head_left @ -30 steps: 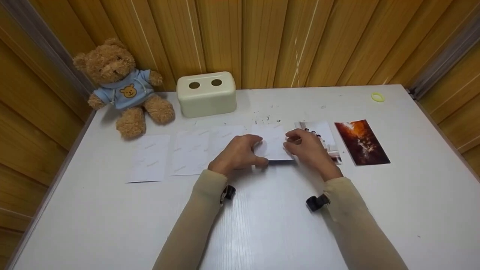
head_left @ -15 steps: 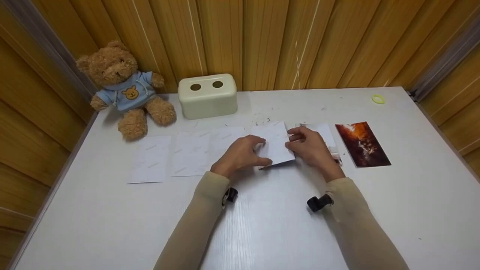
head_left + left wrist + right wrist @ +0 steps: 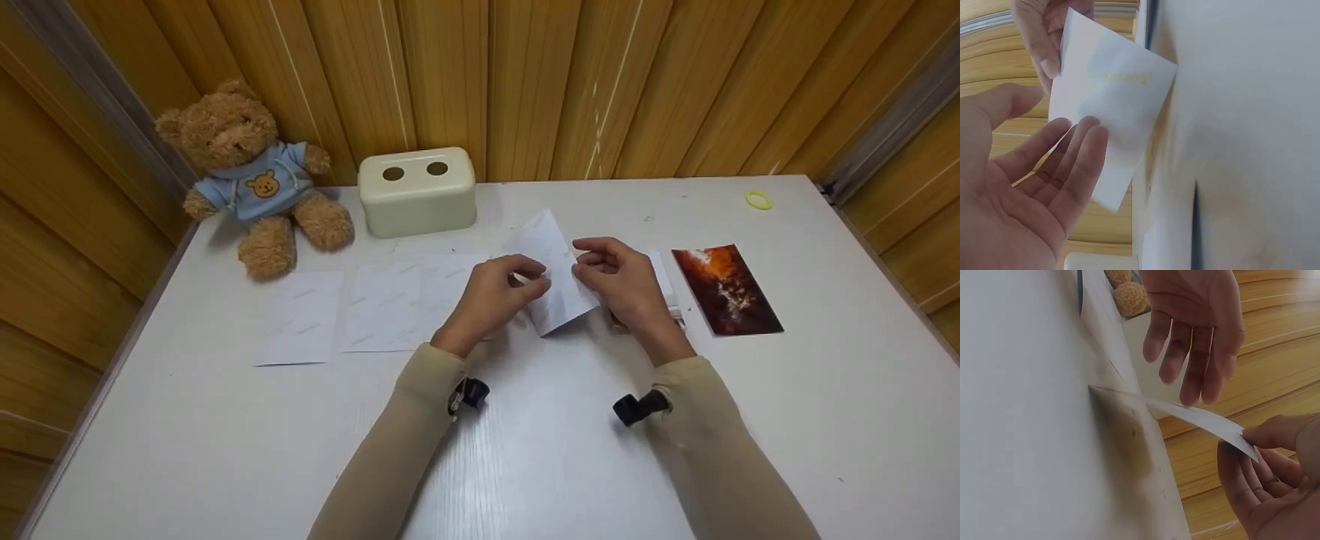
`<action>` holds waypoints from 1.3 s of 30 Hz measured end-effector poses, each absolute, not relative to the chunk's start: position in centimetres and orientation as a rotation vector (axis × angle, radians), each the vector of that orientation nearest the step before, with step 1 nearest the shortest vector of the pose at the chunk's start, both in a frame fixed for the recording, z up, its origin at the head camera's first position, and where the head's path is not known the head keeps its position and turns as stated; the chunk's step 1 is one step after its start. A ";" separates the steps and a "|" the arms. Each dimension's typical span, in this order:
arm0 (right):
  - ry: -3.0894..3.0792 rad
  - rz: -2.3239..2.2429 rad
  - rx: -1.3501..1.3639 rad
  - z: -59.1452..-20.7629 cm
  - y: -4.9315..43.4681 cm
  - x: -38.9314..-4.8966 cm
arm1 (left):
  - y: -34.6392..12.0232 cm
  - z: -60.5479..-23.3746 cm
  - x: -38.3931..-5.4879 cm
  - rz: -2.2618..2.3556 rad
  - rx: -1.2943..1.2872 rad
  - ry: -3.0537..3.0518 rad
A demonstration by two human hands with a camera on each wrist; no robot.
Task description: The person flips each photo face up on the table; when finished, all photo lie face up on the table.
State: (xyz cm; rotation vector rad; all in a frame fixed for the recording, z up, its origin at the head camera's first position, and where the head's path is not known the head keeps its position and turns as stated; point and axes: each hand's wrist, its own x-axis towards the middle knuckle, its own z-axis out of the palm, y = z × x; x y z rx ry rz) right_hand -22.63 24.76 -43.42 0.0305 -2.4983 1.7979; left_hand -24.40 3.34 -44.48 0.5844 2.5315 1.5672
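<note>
A photo print (image 3: 559, 281), its white watermarked back toward me, stands tilted up from the table at the middle of the head view. My right hand (image 3: 626, 285) pinches its right edge between thumb and fingers, as the right wrist view also shows on the bent print (image 3: 1202, 417). My left hand (image 3: 495, 296) is at the print's left side, fingers loosely extended. In the left wrist view its fingertips (image 3: 1095, 132) overlap the white back. Partly hidden behind my right hand lies a pale photo (image 3: 664, 285). Farther right, a dark red and orange photo (image 3: 727, 289) lies face up.
Left of my hands several prints lie white side up in a row, including the leftmost print (image 3: 296, 319) and the print beside it (image 3: 384, 307). A cream box with two holes (image 3: 418, 199), a teddy bear (image 3: 259, 176) and a yellow ring (image 3: 759, 200) are toward the back.
The print has risen from lying nearly flat to a steep tilt, its right side lifted by my right hand. My left hand has shifted slightly right, thumb closer to its fingers.
</note>
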 end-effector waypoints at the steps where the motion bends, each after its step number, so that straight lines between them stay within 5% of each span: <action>1: -2.486 1.802 0.044 -43.4 24.6 -22.6 | 3.4 -44.4 -24.3 1.590 0.575 2.516; 22: -2.419 1.735 0.327 -43.5 23.1 -21.8 | 4.7 -43.9 -23.6 2.227 0.247 2.113; 39: -2.432 1.778 0.342 -43.9 22.9 -21.9 | 4.9 -43.9 -23.4 2.307 0.254 2.049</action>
